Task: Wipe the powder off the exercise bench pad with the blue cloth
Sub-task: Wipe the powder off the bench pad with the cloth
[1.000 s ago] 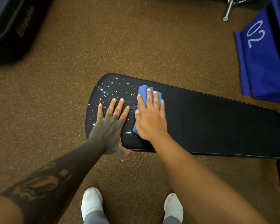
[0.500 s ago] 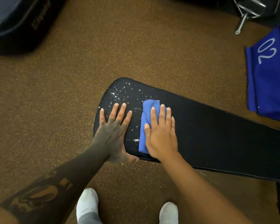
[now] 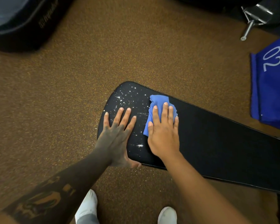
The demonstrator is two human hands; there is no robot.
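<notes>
The right hand (image 3: 164,135) is pressing flat, fingers stretched out and close together, on a crumpled blue cloth (image 3: 158,105), pinning it against the long black padded bench surface (image 3: 225,147); the cloth is sticking out past the fingertips and along the thumb side, lying near the far edge of the pad. Just beside it, the left hand (image 3: 116,135) is lying palm down with fingers spread wide on the rounded end of the pad, holding nothing, its thumb hanging over the near edge. White powder specks (image 3: 124,98) are scattering across the rounded end beyond the left fingertips, and a few smeared streaks are showing between the two hands. The pad is stretching away to the right over brown speckled floor (image 3: 55,110). Two white shoes (image 3: 87,206) are standing on the floor below the arms, and a blue panel marked 02 (image 3: 271,88) is lying at the right edge.
</notes>
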